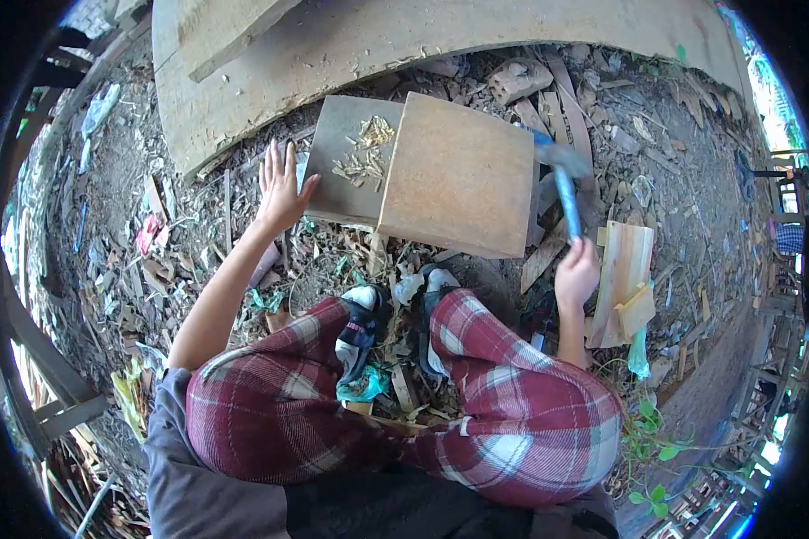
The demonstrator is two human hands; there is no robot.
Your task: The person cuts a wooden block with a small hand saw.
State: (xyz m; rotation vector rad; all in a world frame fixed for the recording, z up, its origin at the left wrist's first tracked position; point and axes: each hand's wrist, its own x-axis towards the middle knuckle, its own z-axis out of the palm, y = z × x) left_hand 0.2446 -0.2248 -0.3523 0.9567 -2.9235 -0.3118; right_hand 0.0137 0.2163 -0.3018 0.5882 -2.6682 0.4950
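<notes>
Right grip is clasping the blue-handled hammer beside the wooden block's right side, forearm pointing far; left hand, released and splayed, is angling far at the grey block's left edge.

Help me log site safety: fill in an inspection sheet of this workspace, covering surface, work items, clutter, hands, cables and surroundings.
Surface: dirt ground, littered.
Work items: brown wooden block partly hiding a grey block that bears small pale pieces; blue-handled hammer, its head near the brown block's right edge, contact unclear.
Clutter: wood scraps, a brick, green plastic.
Hands: left hand open, holding nothing, beside the grey block; right hand closed round the hammer's handle.
Cables: nothing seen.
Surroundings: large pale board ahead; green plants at lower right of the view.
</notes>
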